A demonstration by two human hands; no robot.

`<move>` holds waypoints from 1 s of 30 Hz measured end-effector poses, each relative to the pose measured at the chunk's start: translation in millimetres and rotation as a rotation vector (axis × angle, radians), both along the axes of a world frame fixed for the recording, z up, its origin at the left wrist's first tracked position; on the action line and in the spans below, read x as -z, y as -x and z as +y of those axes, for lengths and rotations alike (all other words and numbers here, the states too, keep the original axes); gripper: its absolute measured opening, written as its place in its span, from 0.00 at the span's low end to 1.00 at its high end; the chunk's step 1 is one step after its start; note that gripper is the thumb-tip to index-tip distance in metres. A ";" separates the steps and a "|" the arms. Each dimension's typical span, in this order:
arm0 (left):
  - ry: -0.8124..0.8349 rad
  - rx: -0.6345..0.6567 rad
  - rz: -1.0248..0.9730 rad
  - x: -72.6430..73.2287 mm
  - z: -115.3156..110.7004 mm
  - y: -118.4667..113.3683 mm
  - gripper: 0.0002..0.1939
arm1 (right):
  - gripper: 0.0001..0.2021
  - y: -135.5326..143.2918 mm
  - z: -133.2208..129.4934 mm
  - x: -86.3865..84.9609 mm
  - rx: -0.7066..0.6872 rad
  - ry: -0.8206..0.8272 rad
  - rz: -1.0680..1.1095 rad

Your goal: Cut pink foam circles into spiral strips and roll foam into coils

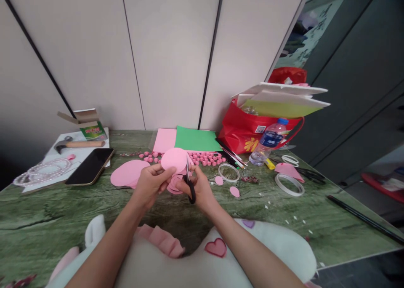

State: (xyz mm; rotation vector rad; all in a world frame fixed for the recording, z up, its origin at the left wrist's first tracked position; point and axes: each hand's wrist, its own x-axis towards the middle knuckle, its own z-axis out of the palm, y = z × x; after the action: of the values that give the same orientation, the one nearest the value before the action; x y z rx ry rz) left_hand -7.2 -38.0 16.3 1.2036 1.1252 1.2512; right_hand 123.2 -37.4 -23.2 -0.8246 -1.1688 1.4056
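Note:
Pinched in my left hand (153,180) is a pink paper disc (174,159), held up above the table. My right hand (200,187) grips a pair of black-handled scissors (191,191), whose blades stand upright at the disc's right edge. Below and between my hands lie pink curled paper pieces (174,185), partly hidden by my fingers. Larger pink paper rounds (128,173) rest on the table left of my left hand. Small pink rose-like beads (208,158) are spread behind my hands. Two small pink cut-offs (234,191) lie to the right.
Pink and green sheets (197,140) lie at the back. A red bag (236,130), a water bottle (268,142) and tape rolls (289,185) stand or lie right. Leftward are a phone (90,166), a hammer (82,144) and bead strings (44,172). A plush toy (176,265) fills my lap.

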 end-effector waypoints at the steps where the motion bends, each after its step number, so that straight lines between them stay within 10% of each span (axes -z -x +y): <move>1: 0.001 0.001 -0.002 -0.2 0.2 -0.2 0.13 | 0.28 -0.1 0.5 0.8 0.006 -0.005 -0.009; 30: 0.026 -0.007 0.020 -0.5 -0.1 -1.6 0.12 | 0.30 3.0 -6.2 -4.4 -0.041 0.015 -0.025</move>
State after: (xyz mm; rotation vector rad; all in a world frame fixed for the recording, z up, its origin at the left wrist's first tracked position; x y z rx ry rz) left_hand -5.6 -38.1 16.8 1.1965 1.1576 1.2286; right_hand 120.2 -43.5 -18.8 -0.8352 -1.2021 1.4430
